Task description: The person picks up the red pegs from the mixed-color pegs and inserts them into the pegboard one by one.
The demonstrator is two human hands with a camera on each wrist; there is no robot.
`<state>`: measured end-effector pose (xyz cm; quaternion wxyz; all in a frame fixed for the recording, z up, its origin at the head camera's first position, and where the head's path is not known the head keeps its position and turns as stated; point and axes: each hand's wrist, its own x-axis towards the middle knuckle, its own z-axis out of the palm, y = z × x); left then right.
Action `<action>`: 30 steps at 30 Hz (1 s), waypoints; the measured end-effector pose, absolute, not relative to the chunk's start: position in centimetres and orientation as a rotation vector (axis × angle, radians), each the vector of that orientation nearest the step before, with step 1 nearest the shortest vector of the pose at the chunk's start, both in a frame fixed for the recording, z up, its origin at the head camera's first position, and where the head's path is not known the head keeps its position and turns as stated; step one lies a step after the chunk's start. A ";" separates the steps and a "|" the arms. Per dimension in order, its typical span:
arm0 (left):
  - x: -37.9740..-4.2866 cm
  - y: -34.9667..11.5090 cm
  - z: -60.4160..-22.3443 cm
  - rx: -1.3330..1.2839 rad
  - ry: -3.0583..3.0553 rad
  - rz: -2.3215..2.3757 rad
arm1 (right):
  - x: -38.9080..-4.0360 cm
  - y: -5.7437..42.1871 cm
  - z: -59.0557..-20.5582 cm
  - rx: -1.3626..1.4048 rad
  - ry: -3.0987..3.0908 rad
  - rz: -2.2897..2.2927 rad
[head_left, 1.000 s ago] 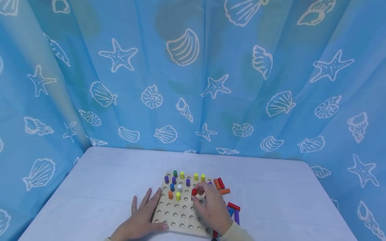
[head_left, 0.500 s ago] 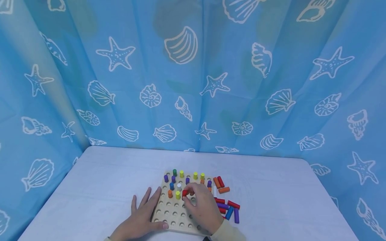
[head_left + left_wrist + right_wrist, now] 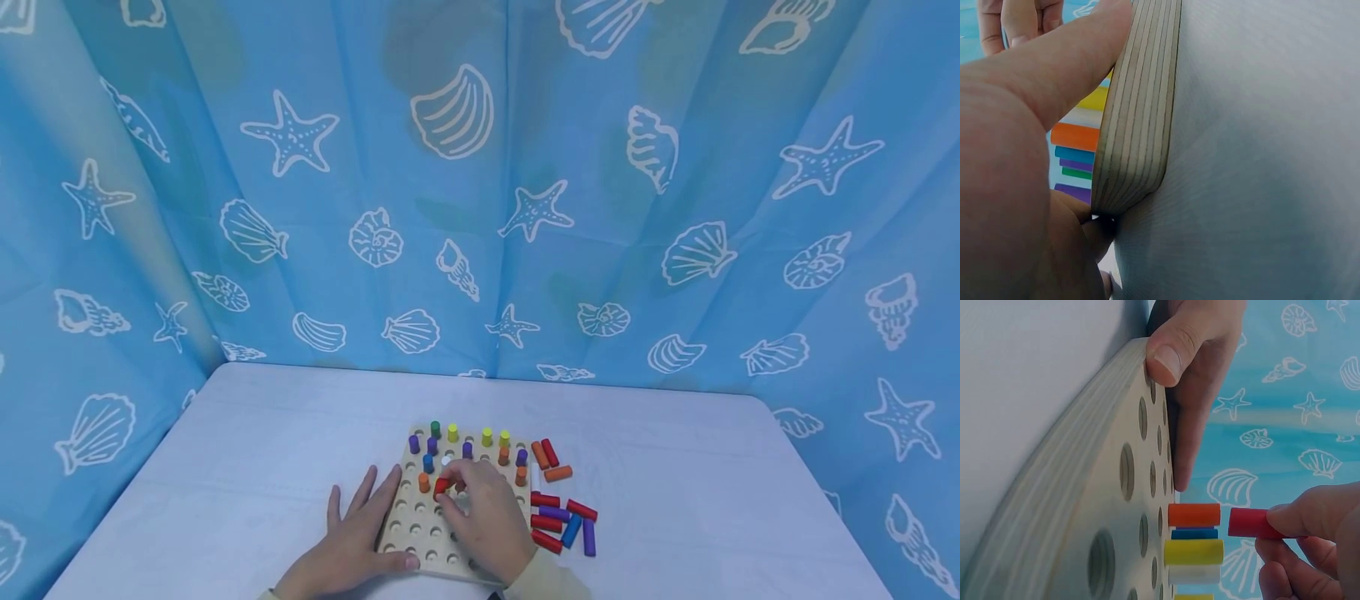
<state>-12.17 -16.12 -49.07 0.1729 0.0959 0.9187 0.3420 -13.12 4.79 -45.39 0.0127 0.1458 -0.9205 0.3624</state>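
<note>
My left hand (image 3: pixel 347 552) lies with fingers spread along the left edge of a wooden pegboard (image 3: pixel 441 569). Its thumb rests on the near left corner, as the right wrist view also shows. My right hand (image 3: pixel 491 518) pinches a red peg (image 3: pixel 1247 522) between thumb and fingers. In the right wrist view this peg is apart from the board face, just off the tops of an orange peg (image 3: pixel 1194 514) and a yellow peg (image 3: pixel 1193 552). Blue (image 3: pixel 428 463), purple (image 3: pixel 414 444) and green (image 3: pixel 435 429) pegs stand in the far rows. My right hand hides some holes.
Several loose pegs lie on the white table right of the board, among them a blue peg (image 3: pixel 572 530), a purple peg (image 3: pixel 588 537) and an orange peg (image 3: pixel 558 473). A blue curtain (image 3: pixel 480 250) with shell prints hangs behind the table (image 3: pixel 300 433).
My right hand has moved left across the board with the red peg, now close to the standing orange peg. Loose pegs on the right have come into view. The left hand keeps its place.
</note>
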 end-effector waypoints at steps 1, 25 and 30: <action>-12.2 -16.1 -49.0 0.272 2.605 0.969 | -13.1 4.7 -45.4 0.456 -2.867 1.129; -12.3 -16.2 -49.6 0.293 2.611 0.986 | -13.7 2.4 -46.1 0.547 -2.907 1.006; -12.2 -16.2 -49.5 0.296 2.594 1.016 | -13.5 1.9 -46.2 0.595 -2.901 0.981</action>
